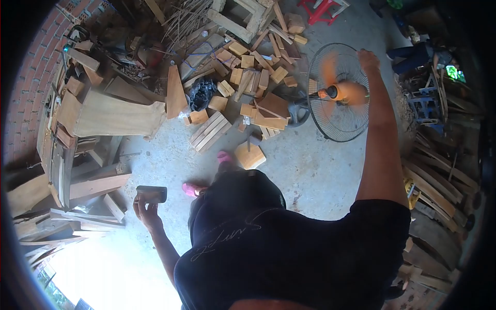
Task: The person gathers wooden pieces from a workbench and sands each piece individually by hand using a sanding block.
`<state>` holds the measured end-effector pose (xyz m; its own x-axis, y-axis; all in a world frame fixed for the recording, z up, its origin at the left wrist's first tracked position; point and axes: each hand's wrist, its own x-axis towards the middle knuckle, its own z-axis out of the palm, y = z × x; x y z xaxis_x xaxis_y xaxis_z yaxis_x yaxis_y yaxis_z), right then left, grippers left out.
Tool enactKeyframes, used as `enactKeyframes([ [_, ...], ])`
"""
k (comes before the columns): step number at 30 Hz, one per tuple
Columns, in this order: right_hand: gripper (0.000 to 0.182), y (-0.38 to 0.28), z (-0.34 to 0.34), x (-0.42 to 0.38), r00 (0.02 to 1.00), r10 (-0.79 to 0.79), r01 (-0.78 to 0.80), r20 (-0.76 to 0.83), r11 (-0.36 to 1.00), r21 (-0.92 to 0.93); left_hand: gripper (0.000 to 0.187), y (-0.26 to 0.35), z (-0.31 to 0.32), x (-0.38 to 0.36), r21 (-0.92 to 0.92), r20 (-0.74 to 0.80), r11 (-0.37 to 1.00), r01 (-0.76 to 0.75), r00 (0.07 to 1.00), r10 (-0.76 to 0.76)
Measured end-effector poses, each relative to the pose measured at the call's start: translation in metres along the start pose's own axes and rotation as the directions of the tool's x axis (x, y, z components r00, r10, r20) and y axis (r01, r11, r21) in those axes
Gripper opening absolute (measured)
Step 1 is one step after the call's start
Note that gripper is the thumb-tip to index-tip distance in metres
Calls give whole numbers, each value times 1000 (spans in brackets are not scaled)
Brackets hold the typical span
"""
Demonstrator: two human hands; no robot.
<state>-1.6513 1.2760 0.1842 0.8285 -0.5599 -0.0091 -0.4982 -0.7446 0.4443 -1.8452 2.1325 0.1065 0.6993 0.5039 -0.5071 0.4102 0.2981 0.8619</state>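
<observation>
My right hand (368, 60), arm stretched far forward, is closed on the rim of a standing fan's wire guard. The fan (347, 93) has an orange hub and blurred orange blades. Off to the left, my left hand (146, 209) holds up a dark rectangular object (152, 194), with fingers bent at its lower edge; its exact kind cannot be made out. On the floor ahead of my feet lies a light wooden board (250, 156), with a thin dark tool-like piece across it.
Many cut wood blocks (247, 61) are heaped ahead, with a black plastic bag (202, 94) among them. A wooden bench top (111, 114) stands at the left. Planks (439, 181) are stacked at the right. A red stool (320, 11) is at the far end.
</observation>
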Motion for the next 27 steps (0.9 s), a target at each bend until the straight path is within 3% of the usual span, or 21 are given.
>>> enactKeyframes([
  [5,44,-8,-21,-8,997,28,-30,68,999,21,37,3,1,7,1,29,999,-37,999,37],
  [12,52,-7,-23,-18,997,68,-70,46,996,45,37,2,11,16,-54,66,998,-22,998,26],
  [17,54,-14,-28,-32,995,70,-73,77,997,37,33,-22,-8,39,18,114,987,-159,981,156],
  [21,56,-21,-33,-42,994,66,-69,88,997,33,33,-20,-12,38,67,110,982,-174,980,166],
  [23,58,-20,-29,-42,992,90,-90,90,996,-7,32,-27,-25,43,272,195,880,-390,918,346],
  [25,59,-21,-29,-46,992,86,-84,93,996,-25,33,-24,-34,47,204,164,924,-322,942,292],
  [26,61,-22,-30,-48,991,86,-82,100,996,-43,48,-23,-37,47,136,142,958,-252,962,233],
  [27,61,-23,-33,-51,992,84,-80,97,996,-44,48,-23,-39,47,133,140,959,-251,962,233],
])
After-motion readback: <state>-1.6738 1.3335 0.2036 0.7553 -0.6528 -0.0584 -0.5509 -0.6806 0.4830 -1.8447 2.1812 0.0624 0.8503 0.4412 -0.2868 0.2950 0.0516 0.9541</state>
